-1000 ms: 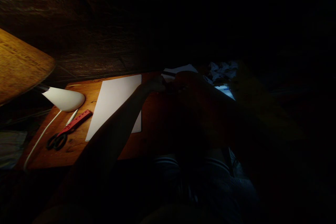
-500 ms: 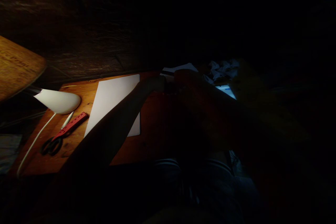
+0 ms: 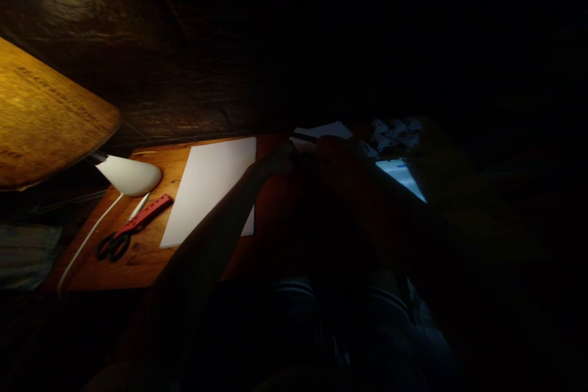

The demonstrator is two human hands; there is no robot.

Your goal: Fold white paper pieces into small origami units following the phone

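Deep shadow covers both of my hands, which are close together over the far middle of the wooden table. My left hand reaches in past a stack of white paper, its forearm crossing above the sheets. Just to its right is my right hand, even darker. The fingers of both are lost in the dark, so what they hold, if anything, cannot be seen. Right behind the hands lie a pale sheet and a dark narrow strip.
At the left stands a lamp with a yellow shade and white base, its cord hanging over the edge. Scissors with black handles, a red perforated strip and a white pen-like stick lie nearby. A lit phone and crumpled paper are right.
The whole view has shifted, so the lamp, paper and scissors appear further right. More of the lit phone shows beside my right forearm. My hands stay close together.
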